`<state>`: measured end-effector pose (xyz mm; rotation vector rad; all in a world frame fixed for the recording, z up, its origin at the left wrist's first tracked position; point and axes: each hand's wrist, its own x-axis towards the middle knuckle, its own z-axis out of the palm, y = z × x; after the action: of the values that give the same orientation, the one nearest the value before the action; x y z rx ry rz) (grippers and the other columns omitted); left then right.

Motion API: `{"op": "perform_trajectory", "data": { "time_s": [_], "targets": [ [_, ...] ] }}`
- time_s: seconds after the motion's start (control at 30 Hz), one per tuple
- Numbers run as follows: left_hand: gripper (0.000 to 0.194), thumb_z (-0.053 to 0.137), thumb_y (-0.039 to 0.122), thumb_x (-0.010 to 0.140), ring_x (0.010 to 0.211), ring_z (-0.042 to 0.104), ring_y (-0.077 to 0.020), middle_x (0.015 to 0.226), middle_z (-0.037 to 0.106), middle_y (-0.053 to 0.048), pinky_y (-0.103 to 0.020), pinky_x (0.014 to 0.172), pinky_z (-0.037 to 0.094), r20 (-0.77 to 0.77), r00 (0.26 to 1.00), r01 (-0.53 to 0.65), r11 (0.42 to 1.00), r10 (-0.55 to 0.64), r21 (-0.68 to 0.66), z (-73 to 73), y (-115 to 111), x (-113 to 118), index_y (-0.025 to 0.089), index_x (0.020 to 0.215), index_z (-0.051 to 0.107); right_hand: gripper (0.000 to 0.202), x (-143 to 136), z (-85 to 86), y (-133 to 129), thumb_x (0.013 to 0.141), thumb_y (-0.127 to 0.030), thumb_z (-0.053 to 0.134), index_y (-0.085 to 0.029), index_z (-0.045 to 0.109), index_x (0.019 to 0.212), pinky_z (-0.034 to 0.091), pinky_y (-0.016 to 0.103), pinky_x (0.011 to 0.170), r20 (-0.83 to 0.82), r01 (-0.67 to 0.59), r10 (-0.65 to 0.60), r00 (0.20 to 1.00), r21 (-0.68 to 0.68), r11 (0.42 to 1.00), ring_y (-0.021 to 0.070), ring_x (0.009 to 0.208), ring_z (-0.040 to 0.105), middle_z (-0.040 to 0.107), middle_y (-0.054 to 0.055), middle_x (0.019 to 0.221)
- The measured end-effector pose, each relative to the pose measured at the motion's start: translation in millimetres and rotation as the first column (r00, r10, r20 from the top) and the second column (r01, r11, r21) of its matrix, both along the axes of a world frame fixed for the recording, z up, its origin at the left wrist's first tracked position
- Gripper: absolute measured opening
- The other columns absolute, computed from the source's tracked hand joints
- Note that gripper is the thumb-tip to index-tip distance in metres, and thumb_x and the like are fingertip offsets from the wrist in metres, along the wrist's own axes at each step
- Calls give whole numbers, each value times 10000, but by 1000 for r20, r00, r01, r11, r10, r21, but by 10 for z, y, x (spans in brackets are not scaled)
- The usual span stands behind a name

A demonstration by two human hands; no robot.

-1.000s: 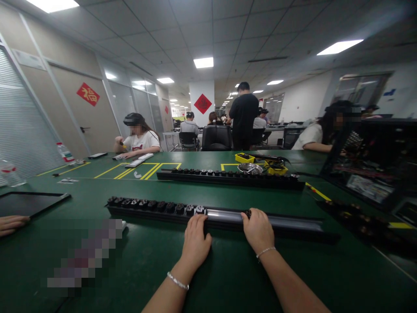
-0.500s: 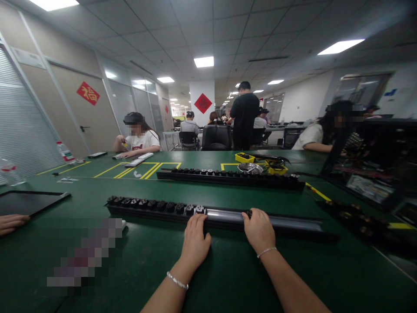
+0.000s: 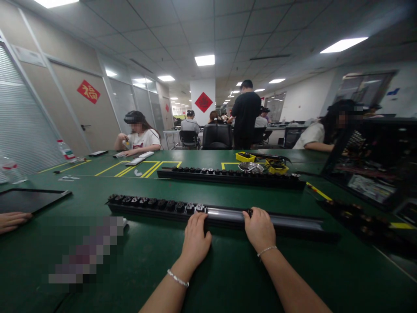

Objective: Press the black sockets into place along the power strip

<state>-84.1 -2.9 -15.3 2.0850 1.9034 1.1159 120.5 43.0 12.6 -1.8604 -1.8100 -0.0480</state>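
A long black rail (image 3: pixel 224 214) lies across the green table, with several small black parts (image 3: pixel 163 204) in a row along its left half. The bare right half shows a shiny metal strip. My left hand (image 3: pixel 196 237) rests on the rail's near edge beside the last part of the row, fingers extended and thumb apart. Farther right, my right hand (image 3: pixel 259 227) pinches a small black part (image 3: pixel 249 212) at the rail, mostly hidden by the fingers.
Behind lies a second black rail (image 3: pixel 228 176) with similar parts. Beyond it are yellow trays (image 3: pixel 245 157) and a metal bowl (image 3: pixel 250 167). A black tray (image 3: pixel 32 202) and another person's hand (image 3: pixel 13 221) are at left; dark equipment (image 3: pixel 371 165) stands at right.
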Motion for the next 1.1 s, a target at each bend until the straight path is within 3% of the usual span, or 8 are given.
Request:
{"op": "perform_trajectory", "data": {
  "time_s": [0.67, 1.1],
  "targets": [
    [504, 466, 92, 702, 1238, 374, -226, 1246, 490, -84, -436, 1061, 303, -3, 1000, 0, 1000, -1, -2, -2, 3, 6, 183, 1197, 485, 308, 72, -42, 28, 871, -331, 414, -81, 576, 949, 366, 325, 877, 37, 3, -6, 999, 82, 997, 253, 984, 518, 613, 165, 965],
    [502, 466, 95, 706, 1241, 375, -233, 1254, 490, -86, -457, 1053, 314, -7, 1000, 4, 1000, -4, 10, -11, 3, 3, 186, 1199, 479, 280, 143, -12, 24, 840, -375, 432, -134, 563, 897, 364, 342, 830, 43, 49, -51, 998, 50, 998, 243, 929, 533, 618, 122, 917]
  ]
}}
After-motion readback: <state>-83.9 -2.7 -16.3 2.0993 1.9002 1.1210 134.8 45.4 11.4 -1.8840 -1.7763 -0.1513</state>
